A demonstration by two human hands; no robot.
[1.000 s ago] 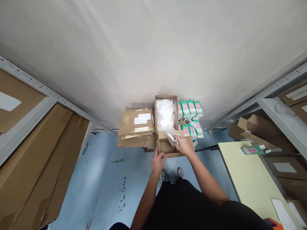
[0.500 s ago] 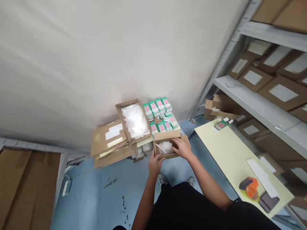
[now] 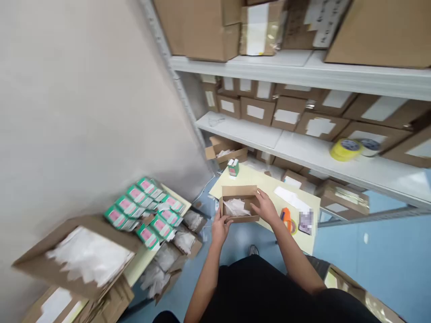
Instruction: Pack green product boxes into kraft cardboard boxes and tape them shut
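Between my two hands is a small open cardboard box [image 3: 240,219], held at its ends above the near edge of the pale yellow table. Inside it lie crumpled white wrappings [image 3: 235,207], bunched toward the left; what they contain I cannot make out. My left hand [image 3: 220,226] grips the box's left end, thumb along the near wall. At the right end, my right hand [image 3: 265,207] holds the wall with its fingers over the rim. A green and pink carton [image 3: 233,167] stands on the table beyond the box.
The yellow table [image 3: 251,175] also bears an orange tape dispenser [image 3: 286,218] and white paper [image 3: 292,198]. Shelves [image 3: 242,133] of labelled cardboard boxes rise behind it. To the left are several green cartons [image 3: 148,235] and a large box of white packets [image 3: 32,264]. Another box [image 3: 360,291] sits at lower right.
My view and body have turned right, away from the wall and carton stacks to the yellow table and shelves. The small box has come along, still in both hands.
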